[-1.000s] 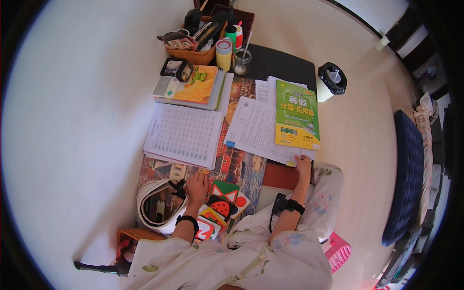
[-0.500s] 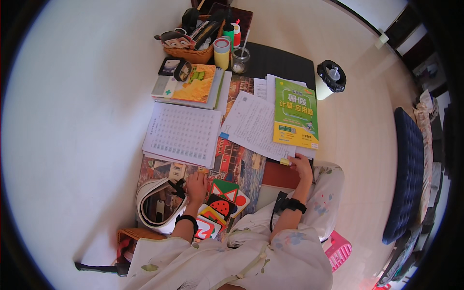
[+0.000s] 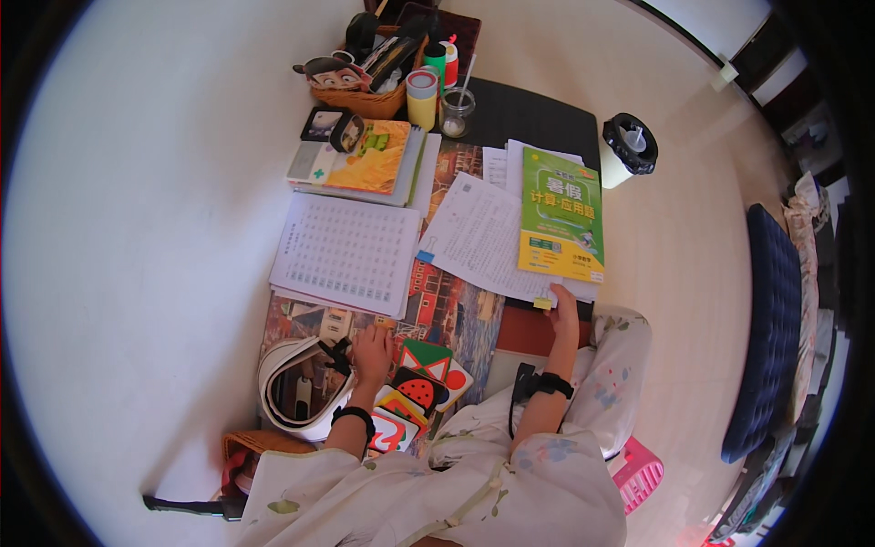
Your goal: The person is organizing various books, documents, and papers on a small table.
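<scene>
Soft, moderately bright light covers the tabletop [image 3: 533, 111]. A diffuse shadow darkens the pale surface [image 3: 118, 246] left of it, suggesting light from its right, where the floor [image 3: 684, 273] has a faint sheen. Farther right, a dark-blue pad [image 3: 767, 337] bows with fisheye distortion; black vignetting surrounds everything.

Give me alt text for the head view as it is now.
A person's right hand is at a yellow clip on the near edge of printed sheets, which lie partly under a green-and-yellow workbook. The left hand is between a white open-topped container and picture cards; farther back sits a wicker basket.
</scene>
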`<move>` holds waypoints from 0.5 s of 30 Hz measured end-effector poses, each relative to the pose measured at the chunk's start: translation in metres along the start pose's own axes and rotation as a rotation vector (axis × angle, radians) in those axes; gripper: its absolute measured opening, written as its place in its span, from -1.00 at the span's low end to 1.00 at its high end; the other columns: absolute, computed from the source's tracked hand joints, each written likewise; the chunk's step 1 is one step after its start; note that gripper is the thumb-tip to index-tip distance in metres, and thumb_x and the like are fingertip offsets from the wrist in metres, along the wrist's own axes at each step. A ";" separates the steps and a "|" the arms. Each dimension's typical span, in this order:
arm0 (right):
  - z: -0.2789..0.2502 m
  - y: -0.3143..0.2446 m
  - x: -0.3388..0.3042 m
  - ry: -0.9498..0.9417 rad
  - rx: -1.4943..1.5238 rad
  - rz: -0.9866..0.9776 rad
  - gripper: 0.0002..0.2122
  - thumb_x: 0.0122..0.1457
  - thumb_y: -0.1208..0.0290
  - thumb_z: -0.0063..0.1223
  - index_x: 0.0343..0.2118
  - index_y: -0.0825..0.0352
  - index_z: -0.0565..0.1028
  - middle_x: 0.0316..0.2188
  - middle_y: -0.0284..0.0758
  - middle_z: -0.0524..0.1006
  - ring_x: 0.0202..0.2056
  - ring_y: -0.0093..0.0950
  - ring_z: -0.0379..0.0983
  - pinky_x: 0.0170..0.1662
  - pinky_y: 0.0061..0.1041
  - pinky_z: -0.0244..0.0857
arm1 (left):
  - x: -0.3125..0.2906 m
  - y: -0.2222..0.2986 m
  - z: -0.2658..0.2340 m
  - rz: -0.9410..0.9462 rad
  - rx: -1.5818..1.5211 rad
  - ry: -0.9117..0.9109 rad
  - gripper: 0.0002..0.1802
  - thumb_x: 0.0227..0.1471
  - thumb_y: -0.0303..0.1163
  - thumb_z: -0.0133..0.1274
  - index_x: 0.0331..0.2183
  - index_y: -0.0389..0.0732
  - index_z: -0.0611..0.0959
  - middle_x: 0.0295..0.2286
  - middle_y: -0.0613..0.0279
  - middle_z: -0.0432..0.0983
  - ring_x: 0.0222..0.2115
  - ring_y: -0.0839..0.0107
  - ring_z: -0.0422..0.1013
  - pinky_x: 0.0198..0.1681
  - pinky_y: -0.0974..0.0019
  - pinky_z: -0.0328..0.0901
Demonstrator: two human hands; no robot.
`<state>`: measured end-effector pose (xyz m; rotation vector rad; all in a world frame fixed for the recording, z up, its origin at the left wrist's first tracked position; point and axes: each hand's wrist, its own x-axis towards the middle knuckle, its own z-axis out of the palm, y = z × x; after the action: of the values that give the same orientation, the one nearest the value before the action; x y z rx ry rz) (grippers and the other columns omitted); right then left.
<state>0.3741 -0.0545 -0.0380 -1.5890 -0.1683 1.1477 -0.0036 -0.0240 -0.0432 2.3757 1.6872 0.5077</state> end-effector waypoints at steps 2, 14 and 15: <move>-0.002 0.002 0.001 -0.084 0.151 0.012 -0.77 -0.04 0.35 -0.08 -0.34 0.38 0.36 -0.57 -0.36 0.44 -0.65 -0.57 0.35 -0.75 -0.64 0.14 | 0.000 0.001 0.000 -0.004 0.002 0.001 -0.90 -0.12 -0.37 -0.08 -0.53 -0.18 0.40 -0.53 0.18 0.27 -0.45 0.22 0.23 -0.32 0.20 0.10; 0.006 -0.019 -0.012 -0.109 0.487 0.066 -0.79 -0.09 0.49 -0.04 -0.34 0.33 0.31 -0.50 -0.35 0.44 -0.61 -0.52 0.39 -0.71 -0.64 0.23 | -0.001 -0.001 0.000 -0.006 0.011 -0.005 -0.89 -0.11 -0.36 -0.09 -0.52 -0.18 0.42 -0.54 0.19 0.28 -0.45 0.23 0.24 -0.33 0.21 0.10; 0.007 -0.021 -0.013 -0.110 0.487 0.068 -0.79 -0.09 0.49 -0.04 -0.34 0.33 0.31 -0.50 -0.35 0.44 -0.61 -0.52 0.39 -0.71 -0.64 0.23 | -0.001 -0.001 0.000 -0.008 0.007 -0.003 -0.89 -0.11 -0.36 -0.09 -0.52 -0.18 0.42 -0.54 0.19 0.28 -0.45 0.23 0.24 -0.33 0.21 0.10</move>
<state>0.3712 -0.0497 -0.0126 -1.1097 0.0910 1.2193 -0.0046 -0.0249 -0.0439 2.3726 1.6987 0.4980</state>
